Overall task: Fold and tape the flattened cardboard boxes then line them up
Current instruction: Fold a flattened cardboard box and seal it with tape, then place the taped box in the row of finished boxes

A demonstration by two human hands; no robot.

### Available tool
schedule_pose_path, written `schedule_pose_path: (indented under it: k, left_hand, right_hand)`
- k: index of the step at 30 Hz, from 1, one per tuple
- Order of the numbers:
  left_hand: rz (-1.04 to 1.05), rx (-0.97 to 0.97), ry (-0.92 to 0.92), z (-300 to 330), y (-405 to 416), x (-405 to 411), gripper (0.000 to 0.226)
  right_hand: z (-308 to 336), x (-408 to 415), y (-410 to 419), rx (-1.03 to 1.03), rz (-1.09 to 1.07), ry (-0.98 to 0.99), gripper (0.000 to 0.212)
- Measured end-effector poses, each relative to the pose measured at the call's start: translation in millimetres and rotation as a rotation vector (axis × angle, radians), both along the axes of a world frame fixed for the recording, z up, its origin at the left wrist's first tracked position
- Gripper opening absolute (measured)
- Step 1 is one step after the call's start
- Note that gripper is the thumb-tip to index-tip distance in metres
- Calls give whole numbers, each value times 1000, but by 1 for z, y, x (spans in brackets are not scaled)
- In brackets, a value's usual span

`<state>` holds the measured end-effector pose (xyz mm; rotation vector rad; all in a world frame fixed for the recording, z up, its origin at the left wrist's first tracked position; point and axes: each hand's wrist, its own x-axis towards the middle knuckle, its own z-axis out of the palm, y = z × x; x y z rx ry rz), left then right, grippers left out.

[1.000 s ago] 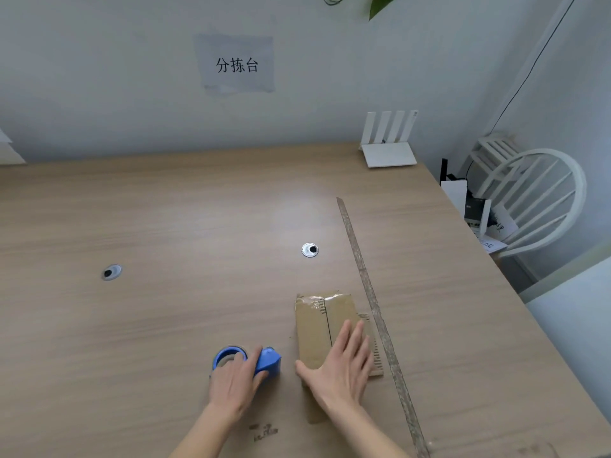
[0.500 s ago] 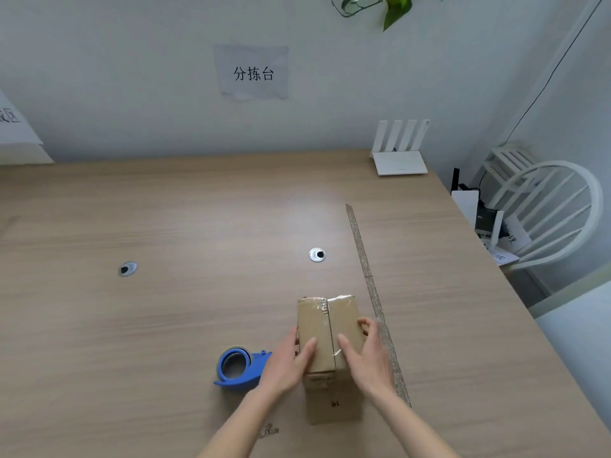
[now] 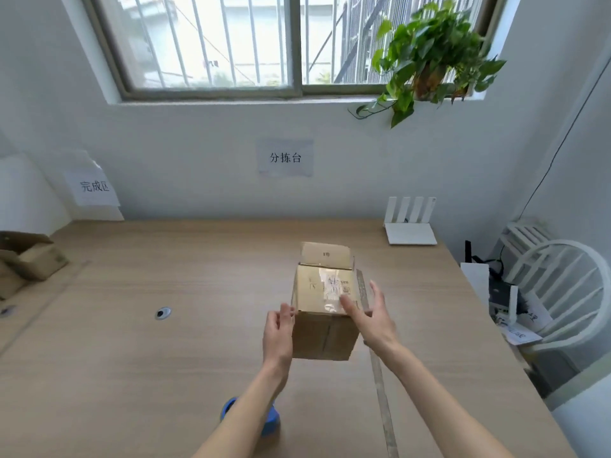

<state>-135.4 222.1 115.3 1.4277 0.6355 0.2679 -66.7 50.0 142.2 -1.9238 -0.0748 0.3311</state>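
**Taped box held between two hands above the desk**

The cardboard box (image 3: 325, 305) sits raised over the desk (image 3: 165, 375), a flap at its far end marked "1号"; other print under the clear tape is blurred. The left hand (image 3: 278, 332) presses its left side, fingers nearly straight. The right hand (image 3: 373, 314) touches its right edge, fingers spread. Wall signs read "分拣台" (image 3: 285, 157) and "完成区" (image 3: 95, 186). A blue tape dispenser (image 3: 264, 421) lies under the left forearm.

So the box (image 3: 325, 305) sits between both hands, left hand (image 3: 278, 330) on its left side, right hand (image 3: 372, 314) on its right. Tape dispenser (image 3: 269, 421) is nearer me, under the left forearm. Other boxes (image 3: 28, 259) far left, router (image 3: 410, 226) behind-right.
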Motion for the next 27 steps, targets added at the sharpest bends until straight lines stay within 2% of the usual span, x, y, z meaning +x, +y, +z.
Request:
schedule_pose_path:
  k: [3,4,5,8,9,10,12,14,15,20,22,25,27]
  left_hand:
    - [-1,-1,-113,36,-2,-4,28]
    - [-13,-9,-149,44,-1,-6,36]
    - [-30,-1,-165,51,1,-10,55]
    - [-158,-22,-119,70,8,-23,141]
    - [-214,-66,-124,77,9,-27,156]
    - [-269,-68,-132,81,10,-32,160]
    - [-312,34,-144,87,11,-43,140]
    - [-256,126,-168,90,10,-55,112]
    - [-231,149,-187,92,9,-62,106]
    - [-100,263,-256,103,11,-92,98]
    - [-41,288,-244,110,19,-106,98]
    - [41,322,-200,118,41,-130,101]
    - [89,351,-147,123,65,-146,92]
  right_hand:
    - [32,4,-11,14,81,-145,98]
    - [40,5,-16,45,119,-157,98]
    - [46,6,-22,72,161,-163,98]
    - [58,7,-38,141,304,-170,98]
    - [61,6,-43,154,364,-179,100]
    - [64,5,-47,154,421,-185,103]
    - [66,7,-52,138,502,-218,112]
    - [73,6,-49,117,548,-282,124]
    - [79,3,-44,114,556,-307,129]
    - [109,-7,-7,281,526,-325,139]
    - [114,-14,12,279,520,-350,146]
    - [120,-33,39,242,570,-383,144]
    - [122,-48,59,211,634,-435,141]
